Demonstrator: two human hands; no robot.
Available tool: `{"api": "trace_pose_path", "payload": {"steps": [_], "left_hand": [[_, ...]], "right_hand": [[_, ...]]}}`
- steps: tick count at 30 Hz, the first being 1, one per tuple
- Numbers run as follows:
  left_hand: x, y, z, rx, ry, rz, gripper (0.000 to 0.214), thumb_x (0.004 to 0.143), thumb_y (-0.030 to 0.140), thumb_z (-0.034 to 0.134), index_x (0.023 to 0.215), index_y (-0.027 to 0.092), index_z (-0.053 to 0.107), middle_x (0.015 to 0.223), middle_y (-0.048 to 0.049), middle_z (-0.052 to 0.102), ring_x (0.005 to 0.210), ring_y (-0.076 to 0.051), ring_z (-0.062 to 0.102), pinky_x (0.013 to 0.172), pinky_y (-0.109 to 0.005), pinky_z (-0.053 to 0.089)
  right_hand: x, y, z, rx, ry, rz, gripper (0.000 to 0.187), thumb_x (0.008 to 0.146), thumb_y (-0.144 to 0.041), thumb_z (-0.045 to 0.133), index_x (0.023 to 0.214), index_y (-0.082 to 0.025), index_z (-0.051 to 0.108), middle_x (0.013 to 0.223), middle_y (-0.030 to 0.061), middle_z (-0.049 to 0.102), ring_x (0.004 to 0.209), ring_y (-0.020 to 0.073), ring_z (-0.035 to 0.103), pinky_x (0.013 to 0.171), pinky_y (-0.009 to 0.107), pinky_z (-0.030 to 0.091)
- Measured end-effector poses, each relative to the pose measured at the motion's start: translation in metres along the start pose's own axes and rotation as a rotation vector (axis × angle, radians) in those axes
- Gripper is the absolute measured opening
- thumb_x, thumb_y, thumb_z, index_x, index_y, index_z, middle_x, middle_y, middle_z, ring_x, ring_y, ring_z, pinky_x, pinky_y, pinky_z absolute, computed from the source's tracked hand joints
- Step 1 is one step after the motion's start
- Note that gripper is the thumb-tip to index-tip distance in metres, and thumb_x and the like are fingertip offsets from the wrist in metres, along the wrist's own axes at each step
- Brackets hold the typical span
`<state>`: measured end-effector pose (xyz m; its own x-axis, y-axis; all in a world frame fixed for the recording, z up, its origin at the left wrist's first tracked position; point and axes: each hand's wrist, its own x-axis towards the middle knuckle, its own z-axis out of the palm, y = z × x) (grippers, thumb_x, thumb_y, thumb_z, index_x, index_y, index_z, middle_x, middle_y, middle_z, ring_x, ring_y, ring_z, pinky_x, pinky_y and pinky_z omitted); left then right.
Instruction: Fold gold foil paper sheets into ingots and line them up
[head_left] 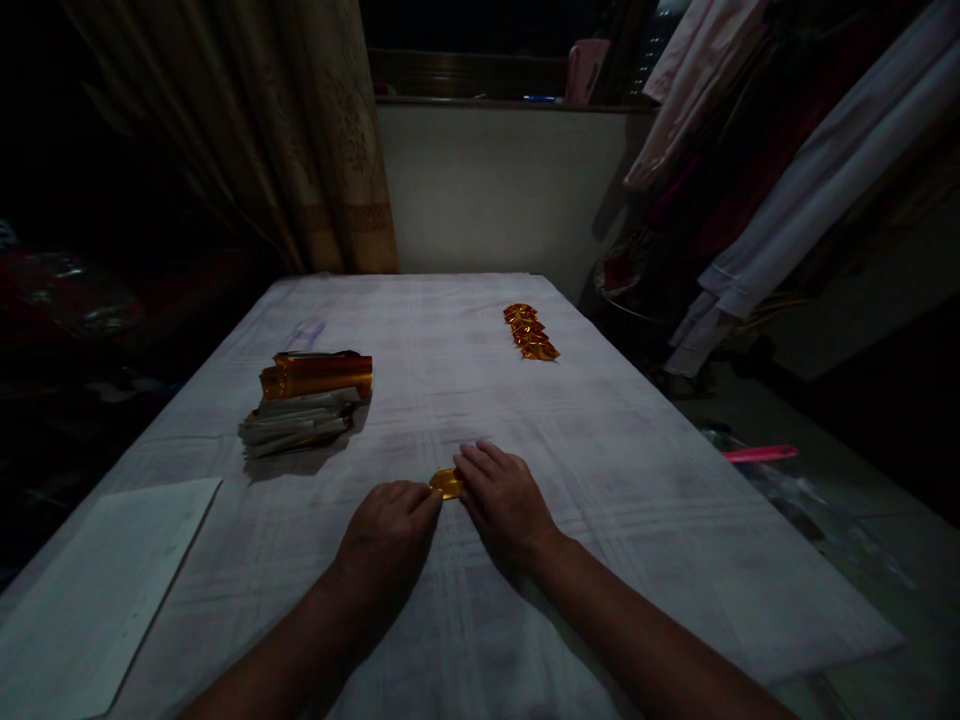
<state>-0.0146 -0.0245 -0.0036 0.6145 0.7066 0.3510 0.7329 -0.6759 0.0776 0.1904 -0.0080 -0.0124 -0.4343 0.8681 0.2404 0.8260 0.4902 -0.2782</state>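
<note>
bare forearms (622, 620) up front, left hand (386, 530) pinching a gold foil piece (445, 484) at its 9 o'clock, right hand (508, 498) fingers together over its 3 o'clock, can't tell if gripping, foil stack (311, 410) toward 10, folded foil row (529, 330) toward 1

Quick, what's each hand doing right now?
Left hand: closed, pinching the left end of the gold foil.
Right hand: covering its right end; whether it grips can't be told.

Stacked sheets (300, 420) obstruct the left; bare tablecloth (645, 500) lies right.
</note>
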Motion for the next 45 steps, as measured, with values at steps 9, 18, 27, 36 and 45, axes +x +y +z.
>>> {"api": "trace_pose_path", "payload": {"steps": [9, 18, 27, 36, 45], "left_hand": [[-0.008, 0.006, -0.003, -0.033, 0.015, -0.025, 0.026, 0.097, 0.020, 0.051, 0.121, 0.016, 0.062, 0.110, -0.0102, 0.071, 0.099, -0.026, 0.066, 0.086, -0.044, 0.055], [0.006, 0.011, -0.007, -0.035, -0.011, -0.033, 0.022, 0.098, 0.021, 0.048, 0.106, 0.017, 0.067, 0.105, -0.0103, 0.071, 0.097, -0.027, 0.065, 0.092, -0.049, 0.051], [-0.003, 0.003, 0.026, 0.019, -0.117, 0.045, 0.057, 0.106, 0.050, 0.034, 0.153, 0.019, 0.040, 0.154, -0.0107, 0.050, 0.142, -0.025, 0.046, 0.119, -0.047, 0.029], [-0.035, -0.022, -0.002, 0.081, -0.204, 0.014, 0.058, 0.104, 0.053, 0.037, 0.154, 0.025, 0.041, 0.154, -0.0044, 0.049, 0.142, -0.027, 0.046, 0.123, -0.049, 0.016], [-0.034, -0.017, 0.007, 0.132, -0.121, 0.009, 0.057, 0.104, 0.054, 0.035, 0.149, 0.022, 0.048, 0.149, -0.0070, 0.056, 0.139, -0.027, 0.049, 0.123, -0.049, 0.012]], "right_hand": [[-0.011, -0.001, -0.011, 0.027, -0.298, -0.084, 0.068, 0.103, -0.058, 0.041, 0.156, -0.016, 0.036, 0.163, 0.0121, 0.031, 0.152, 0.0343, 0.023, 0.122, 0.065, 0.015], [-0.025, 0.015, -0.015, -0.016, -0.245, -0.024, 0.067, 0.101, -0.056, 0.048, 0.155, -0.019, 0.038, 0.162, 0.0117, 0.034, 0.152, 0.0373, 0.022, 0.120, 0.068, 0.018], [-0.025, 0.014, -0.015, -0.022, -0.247, -0.017, 0.071, 0.100, -0.059, 0.048, 0.156, -0.018, 0.037, 0.163, 0.0143, 0.031, 0.152, 0.0379, 0.022, 0.120, 0.067, 0.018], [-0.023, 0.012, -0.019, -0.013, -0.291, 0.010, 0.069, 0.100, -0.054, 0.052, 0.156, -0.016, 0.038, 0.163, 0.0144, 0.030, 0.153, 0.0374, 0.020, 0.120, 0.067, 0.018], [-0.007, -0.017, -0.006, 0.053, -0.276, -0.135, 0.067, 0.104, -0.055, 0.040, 0.156, -0.014, 0.036, 0.162, 0.0146, 0.032, 0.152, 0.0317, 0.025, 0.123, 0.064, 0.014]]}}
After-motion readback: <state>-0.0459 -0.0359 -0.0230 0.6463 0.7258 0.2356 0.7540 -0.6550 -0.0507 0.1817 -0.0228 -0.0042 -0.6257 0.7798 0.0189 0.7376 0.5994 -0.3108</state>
